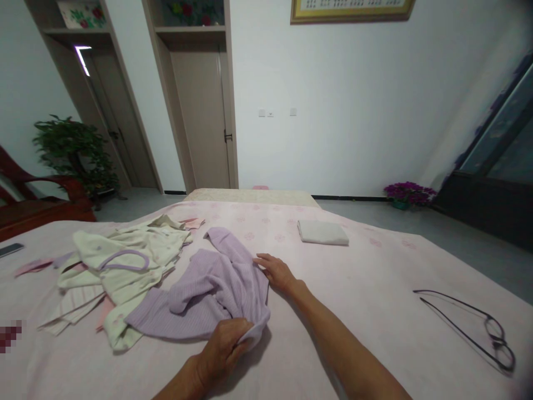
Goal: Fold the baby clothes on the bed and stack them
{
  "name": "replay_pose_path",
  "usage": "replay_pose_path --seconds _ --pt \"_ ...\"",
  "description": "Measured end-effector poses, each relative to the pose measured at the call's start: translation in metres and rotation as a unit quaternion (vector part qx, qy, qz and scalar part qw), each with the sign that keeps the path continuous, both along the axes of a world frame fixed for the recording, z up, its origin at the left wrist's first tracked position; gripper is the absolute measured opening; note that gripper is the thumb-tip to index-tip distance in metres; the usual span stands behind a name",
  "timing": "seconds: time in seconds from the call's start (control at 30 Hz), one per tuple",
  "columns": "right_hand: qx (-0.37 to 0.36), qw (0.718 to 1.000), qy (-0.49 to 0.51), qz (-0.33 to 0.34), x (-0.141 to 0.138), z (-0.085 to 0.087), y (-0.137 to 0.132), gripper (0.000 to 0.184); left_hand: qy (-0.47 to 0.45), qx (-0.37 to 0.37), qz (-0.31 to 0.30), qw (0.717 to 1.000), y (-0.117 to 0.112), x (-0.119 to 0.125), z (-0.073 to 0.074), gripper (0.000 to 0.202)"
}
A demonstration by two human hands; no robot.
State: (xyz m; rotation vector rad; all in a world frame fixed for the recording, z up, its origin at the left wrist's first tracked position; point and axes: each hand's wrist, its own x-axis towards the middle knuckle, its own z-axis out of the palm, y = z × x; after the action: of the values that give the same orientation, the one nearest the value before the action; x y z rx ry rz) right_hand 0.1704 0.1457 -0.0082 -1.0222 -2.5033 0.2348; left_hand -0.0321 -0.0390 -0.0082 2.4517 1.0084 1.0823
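A crumpled lilac ribbed garment (208,283) lies on the pink-patterned cloth in front of me, with one sleeve or leg pointing away and another stretching left. My left hand (227,341) is closed around its near edge, the thumb and fingers pinching the fabric. My right hand (278,272) rests against the garment's far right side, fingers stretched out and touching the cloth. Left of the lilac piece, and partly under it, is a loose heap of pale green baby clothes (133,255) with lilac trim. Whether the lilac piece is a top or trousers I cannot tell.
A folded pale cloth (322,232) lies beyond my right hand. Black-framed glasses (495,339) sit at the right, a phone (11,250) at the far left. The pink cloth (362,311) spreads underneath. A wooden chair (50,203) stands left.
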Motion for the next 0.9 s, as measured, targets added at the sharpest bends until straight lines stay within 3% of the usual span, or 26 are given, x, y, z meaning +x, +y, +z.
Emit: replay_pose_path --seconds 0.17,0.27,0.33,0.4,0.53,0.6,0.67,0.77,0.9 --pt "-0.016 1.000 0.006 0.011 -0.021 -0.009 0.019 0.036 0.008 0.017 -0.015 1.000 -0.004 -0.009 0.005 0.025" --pt "-0.036 0.993 0.116 -0.014 -0.027 -0.010 0.025 0.028 0.049 0.017 0.000 0.999 -0.009 -0.022 0.009 0.022" --pt "-0.070 0.966 0.244 -0.045 -0.024 -0.002 0.028 0.027 0.068 0.000 0.024 0.997 -0.012 -0.034 0.008 0.023" --pt "-0.106 0.921 0.369 -0.073 -0.013 0.014 0.031 0.026 0.056 -0.026 0.065 0.996 -0.011 -0.047 0.005 0.018" --pt "-0.084 0.839 0.520 -0.138 0.025 0.063 0.036 0.022 -0.049 -0.093 0.231 0.967 0.007 -0.062 0.014 0.024" --pt "-0.051 0.808 0.568 -0.150 0.045 0.090 0.035 0.024 -0.104 -0.131 0.287 0.943 0.021 -0.062 0.033 0.029" --pt "-0.010 0.792 0.593 -0.146 0.061 0.117 0.028 0.027 -0.149 -0.126 0.301 0.933 0.036 -0.061 0.059 0.031" --pt "0.038 0.804 0.575 -0.148 0.081 0.156 0.008 0.030 -0.212 -0.074 0.343 0.912 0.053 -0.063 0.104 0.037" --pt "0.157 0.817 0.529 -0.170 0.102 0.210 -0.029 0.030 -0.300 -0.018 0.327 0.896 0.053 -0.071 0.166 0.043"
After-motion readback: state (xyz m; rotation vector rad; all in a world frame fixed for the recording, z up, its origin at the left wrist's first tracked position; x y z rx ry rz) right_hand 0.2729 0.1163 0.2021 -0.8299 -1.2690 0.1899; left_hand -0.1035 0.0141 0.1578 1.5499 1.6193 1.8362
